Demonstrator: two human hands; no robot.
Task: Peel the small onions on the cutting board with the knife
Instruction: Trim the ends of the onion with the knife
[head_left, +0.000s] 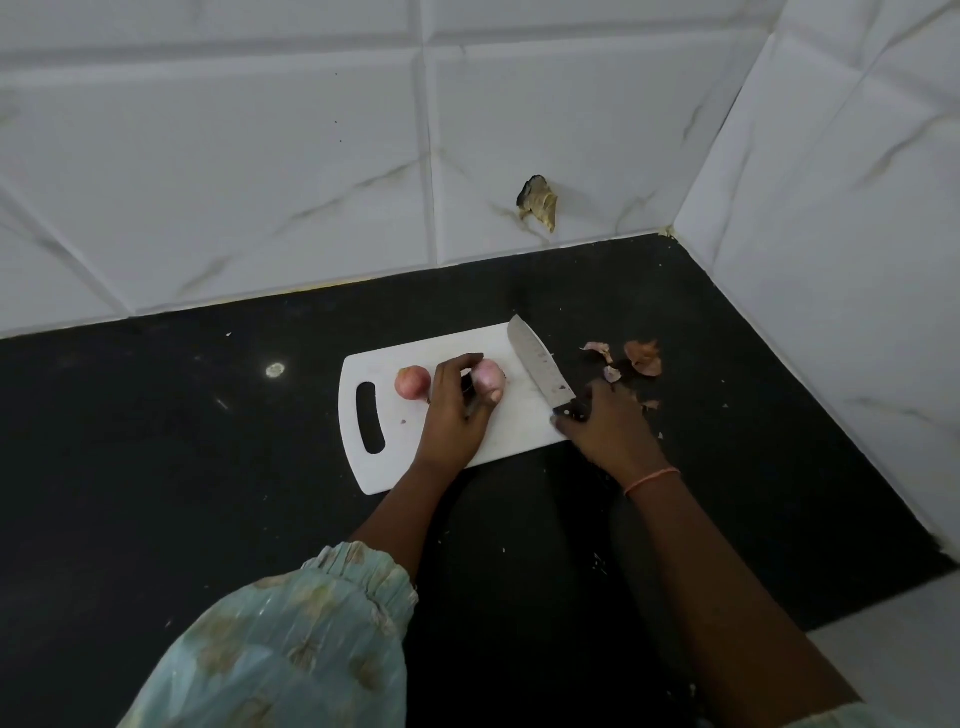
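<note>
A white cutting board (524, 421) with a handle slot lies on the black counter. My left hand (454, 410) grips a pale pink, mostly peeled small onion (489, 378) at the board's middle, fingers and thumb curled round it. A second small onion (412, 383), still reddish, sits just left of that hand. My right hand (605, 423) grips the handle of a knife (537, 364) at the board's right edge. Its blade points up and away, lying over the board to the right of the held onion.
Dry onion skins (641, 358) lie on the black counter (208, 467) right of the board. White tiled walls meet in a corner at the back right. A chipped hole (539, 201) marks the back wall. My patterned sleeve (291, 639) fills the lower left.
</note>
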